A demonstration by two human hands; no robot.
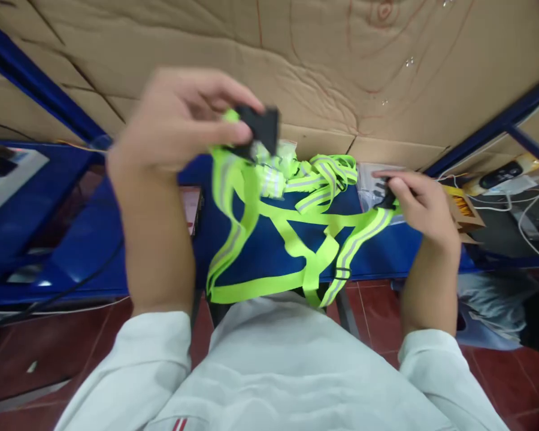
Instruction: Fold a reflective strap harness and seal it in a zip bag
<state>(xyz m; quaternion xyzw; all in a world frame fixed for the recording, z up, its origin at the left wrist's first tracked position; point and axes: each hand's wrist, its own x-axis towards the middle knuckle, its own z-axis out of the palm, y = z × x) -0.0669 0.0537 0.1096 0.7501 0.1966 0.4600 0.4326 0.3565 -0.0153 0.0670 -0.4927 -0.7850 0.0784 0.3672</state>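
Note:
Between my hands hangs a neon-yellow reflective strap harness (312,263) with grey stripes, its loops drooping over the blue table edge. My left hand (184,120), a little blurred, pinches a black plastic buckle piece (263,129) at one end of the strap. At the other end, my right hand (424,203) grips a pronged black buckle half (386,196) between thumb and fingers. The two buckle parts are far apart. Behind the harness lies a bundle of similar reflective straps (330,176), partly in clear plastic.
A cardboard sheet (233,54) with red pen lines stands behind the blue table (85,251). At right are a small open cardboard box (465,209), white cables (498,206) and a yellow-and-black object (505,173). Part of another person (494,305) shows at lower right.

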